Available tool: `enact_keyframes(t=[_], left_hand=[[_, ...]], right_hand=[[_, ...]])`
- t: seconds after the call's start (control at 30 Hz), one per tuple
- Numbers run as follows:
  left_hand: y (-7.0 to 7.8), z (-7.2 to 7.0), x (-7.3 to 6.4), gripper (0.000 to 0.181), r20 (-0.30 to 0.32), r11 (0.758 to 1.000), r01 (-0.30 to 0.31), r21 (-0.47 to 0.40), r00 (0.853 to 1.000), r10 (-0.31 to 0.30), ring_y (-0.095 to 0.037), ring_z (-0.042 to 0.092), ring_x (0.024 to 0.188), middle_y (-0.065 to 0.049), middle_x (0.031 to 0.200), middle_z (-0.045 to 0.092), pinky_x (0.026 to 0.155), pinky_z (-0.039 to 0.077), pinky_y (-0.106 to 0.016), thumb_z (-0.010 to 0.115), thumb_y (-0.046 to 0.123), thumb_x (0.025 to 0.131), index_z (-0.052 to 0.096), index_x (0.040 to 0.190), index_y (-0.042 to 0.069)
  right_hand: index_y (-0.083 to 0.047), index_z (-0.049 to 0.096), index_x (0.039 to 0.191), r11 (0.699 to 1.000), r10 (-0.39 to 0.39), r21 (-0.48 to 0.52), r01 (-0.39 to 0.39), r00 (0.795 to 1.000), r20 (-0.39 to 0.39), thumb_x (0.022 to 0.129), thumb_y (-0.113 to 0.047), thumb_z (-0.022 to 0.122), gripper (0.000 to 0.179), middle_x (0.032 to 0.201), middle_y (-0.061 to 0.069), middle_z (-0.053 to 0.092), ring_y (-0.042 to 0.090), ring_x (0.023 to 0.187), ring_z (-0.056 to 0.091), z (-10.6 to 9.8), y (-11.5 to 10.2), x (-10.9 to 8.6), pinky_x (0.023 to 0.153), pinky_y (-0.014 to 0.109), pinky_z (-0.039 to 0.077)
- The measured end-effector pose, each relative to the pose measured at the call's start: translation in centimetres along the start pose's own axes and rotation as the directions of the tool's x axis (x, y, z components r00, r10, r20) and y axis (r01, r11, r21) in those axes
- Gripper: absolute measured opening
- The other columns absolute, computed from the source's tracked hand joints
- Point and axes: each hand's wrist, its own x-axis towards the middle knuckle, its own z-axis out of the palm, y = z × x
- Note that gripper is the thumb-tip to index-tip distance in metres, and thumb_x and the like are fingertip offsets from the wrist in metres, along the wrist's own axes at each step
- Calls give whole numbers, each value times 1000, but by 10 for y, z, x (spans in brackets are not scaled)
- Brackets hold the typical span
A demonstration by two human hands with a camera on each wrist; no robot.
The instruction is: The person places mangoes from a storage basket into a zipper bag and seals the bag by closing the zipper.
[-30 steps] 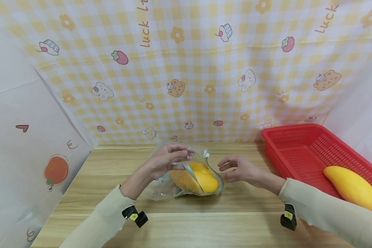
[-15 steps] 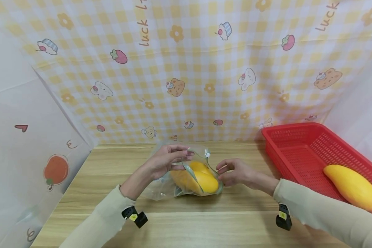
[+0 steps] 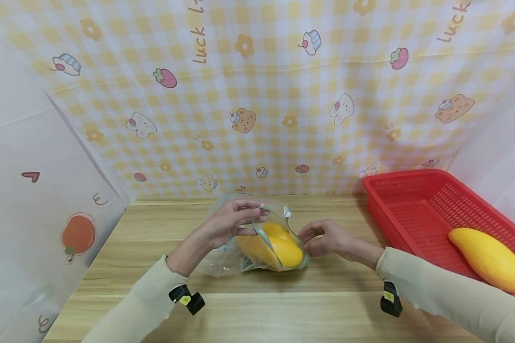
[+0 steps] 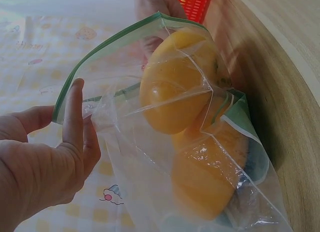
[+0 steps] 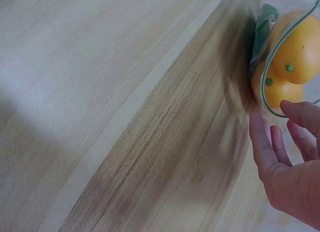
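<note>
A clear zip bag point(image 3: 221, 267) with a green-edged mouth lies on the wooden table, its opening facing right. Two yellow mangoes point(image 3: 288, 252) are inside, one against the other; the left wrist view shows them through the wrinkled plastic. My left hand point(image 3: 229, 224) holds the upper edge of the mouth between thumb and fingers, keeping it raised. On the other side, my right hand point(image 3: 326, 238) pinches the mouth's right edge with thumb and fingertips. Green stem ends of both mangoes point(image 5: 296, 50) face the opening in the right wrist view.
A red perforated basket point(image 3: 405, 233) stands at the right of the table, with another yellow mango point(image 3: 489, 259) in it. Behind the table hangs a yellow checked cloth point(image 3: 279, 143). A white sheet point(image 3: 17, 143) borders the left side.
My right hand has moved left, from just beside the bag to its mouth, and taken the right edge. The left hand, bag and mangoes have hardly moved.
</note>
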Motion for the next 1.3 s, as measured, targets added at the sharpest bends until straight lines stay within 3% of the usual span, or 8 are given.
enact_keyframes(t=[0.3, 0.5, 0.63, 0.8, 1.0, 1.2, 1.3], left_hand=[[-2, -1, 0, 35, -3, 1000, 9, 0, 1000, -9, -28, 67, 111, -16, 120, 69, 74, 62, -31, 60, 4, 103, 54, 133, -11], [-3, -2, -1, 34, 3, 1000, 29, 6, 1000, -29, -35, 60, 121, -19, 126, 66, 75, 62, -32, 61, 6, 102, 55, 132, -8], [-1, -5, -2, 36, 10, 999, 36, 27, 999, -36, -32, 61, 121, -19, 134, 61, 76, 62, -33, 61, 7, 102, 54, 135, -8], [4, -11, -7, 38, 15, 999, 24, 49, 1000, -25, -28, 62, 119, -18, 135, 60, 76, 62, -33, 58, 7, 103, 52, 137, -9], [17, -16, -11, 38, 38, 999, -31, 27, 999, 30, -32, 63, 118, -17, 125, 66, 80, 62, -40, 56, 4, 104, 50, 137, -12], [32, -17, -16, 38, 28, 996, -87, 4, 996, 87, -21, 68, 108, -20, 131, 62, 71, 62, -29, 54, 2, 104, 49, 138, -11], [38, -17, -17, 35, 7, 993, -117, -11, 993, 117, -20, 68, 108, -19, 131, 63, 76, 62, -32, 54, 1, 104, 50, 137, -11]], right_hand=[[15, 66, 105, 998, -54, -18, 53, 998, -39, 87, 10, 71, 20, 90, 14, 65, 20, 78, 66, 4, 5, 3, 74, 46, 63], [20, 62, 108, 998, -65, 3, 65, 997, -46, 88, 12, 68, 22, 88, 16, 65, 20, 76, 67, 3, 6, 2, 73, 42, 63], [17, 64, 107, 998, -64, 27, 65, 997, -45, 88, 10, 70, 21, 89, 14, 65, 21, 77, 67, 4, 1, -1, 76, 45, 62], [13, 65, 107, 993, -77, 88, 80, 996, -41, 90, 7, 70, 20, 91, 13, 64, 21, 80, 66, 4, -14, -6, 82, 46, 61], [14, 65, 112, 985, -100, 133, 109, 992, -72, 91, 6, 70, 22, 93, 13, 67, 21, 86, 68, -1, -43, -12, 84, 44, 60], [14, 65, 114, 975, -152, 145, 168, 982, -117, 92, 8, 70, 23, 93, 13, 71, 20, 87, 69, -7, -71, -13, 85, 43, 60], [11, 67, 114, 967, -164, 172, 186, 977, -136, 92, 8, 70, 22, 94, 11, 73, 19, 87, 70, -11, -82, -14, 86, 42, 60]])
